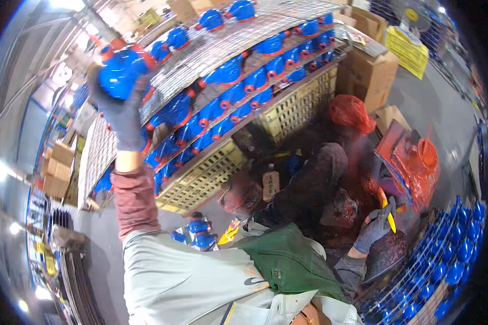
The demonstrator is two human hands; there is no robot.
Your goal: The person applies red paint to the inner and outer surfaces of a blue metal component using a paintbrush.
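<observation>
My left hand point(119, 111), in a dark grey glove, is raised at the upper left beside a wire mesh rack point(171, 73). Its fingers are wrapped round a rounded blue part with red ends point(123, 73); motion blurs both a little. At the lower right, my gloved right hand point(373, 228) is closed round a yellow-handled tool point(391, 221), which looks like a paintbrush; its working end is hard to make out. Near that hand stands a red-coated box point(398, 162) with a red pot point(427, 154) on it.
Similar blue parts point(230, 70) sit in rows on the tiered rack. Below are yellow plastic crates point(200, 181). More blue parts point(436, 271) fill a mesh rack at lower right. A bottle point(270, 183) stands near my leg; a cardboard box point(366, 76) is behind.
</observation>
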